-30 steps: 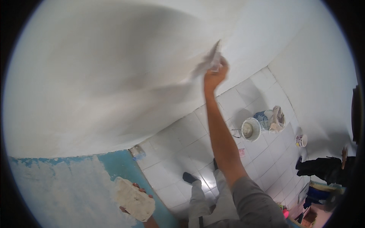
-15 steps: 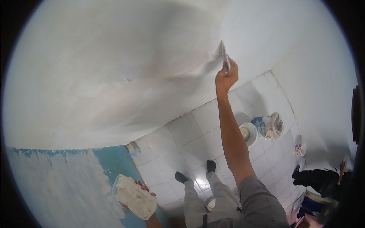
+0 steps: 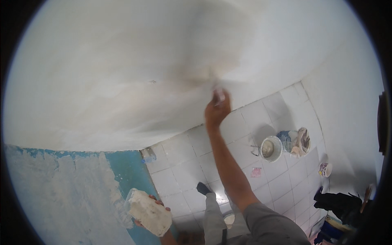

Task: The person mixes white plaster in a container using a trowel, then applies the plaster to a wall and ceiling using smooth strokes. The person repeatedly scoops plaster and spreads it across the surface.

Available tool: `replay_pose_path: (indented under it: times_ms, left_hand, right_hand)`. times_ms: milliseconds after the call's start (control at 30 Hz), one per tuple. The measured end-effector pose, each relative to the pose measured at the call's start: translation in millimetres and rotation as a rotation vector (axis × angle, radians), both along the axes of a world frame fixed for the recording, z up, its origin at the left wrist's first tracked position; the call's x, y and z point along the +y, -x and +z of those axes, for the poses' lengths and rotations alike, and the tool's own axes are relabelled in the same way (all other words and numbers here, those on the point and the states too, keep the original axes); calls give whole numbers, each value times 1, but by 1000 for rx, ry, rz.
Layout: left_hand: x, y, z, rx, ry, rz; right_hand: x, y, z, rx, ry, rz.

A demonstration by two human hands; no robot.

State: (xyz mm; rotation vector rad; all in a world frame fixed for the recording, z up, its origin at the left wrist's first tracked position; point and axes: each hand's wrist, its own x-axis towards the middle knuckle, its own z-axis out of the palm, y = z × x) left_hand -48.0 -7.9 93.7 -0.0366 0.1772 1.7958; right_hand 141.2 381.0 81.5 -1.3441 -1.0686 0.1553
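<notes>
white putty knife [image 3: 217, 90] gripped above right hand [image 3: 216, 111]

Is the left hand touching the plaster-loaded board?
Touching. The head view shows the left hand with fingers curled over the edge of the plaster-loaded board.

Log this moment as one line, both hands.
right hand: putty knife on white wall | left hand: holds plaster-loaded board | floor: bucket

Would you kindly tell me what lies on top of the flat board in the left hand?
A thick heap of whitish plaster covers the board; its top surface is hidden, and only fingertips of the left hand show.
</notes>
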Motion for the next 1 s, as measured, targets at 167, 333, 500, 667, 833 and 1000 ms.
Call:
replay_pose_path:
  times_ms: [167, 333, 500, 667, 833, 1000]
  left_hand:
    - [11, 9, -1, -3, -18, -33]
    - [17, 18, 3, -20, -14, -31]
    - [23, 22, 5, -26, -36, -42]
    - [16, 32, -2, -45, -25, -63]
    - [8, 43, -9, -15, -3, -67]
    - [6, 60, -8, 21, -18, -77]
  right_hand:
    - [46, 21, 29, -169, -257, -195]
    - [4, 79, -12, -257, -47, 11]
    - [2, -27, -22, -231, -180, -75]
    - [72, -107, 77, -218, -327, -284]
    - [61, -45, 54, -350, -443, -217]
    - [-13, 57, -17, -264, -218, 101]
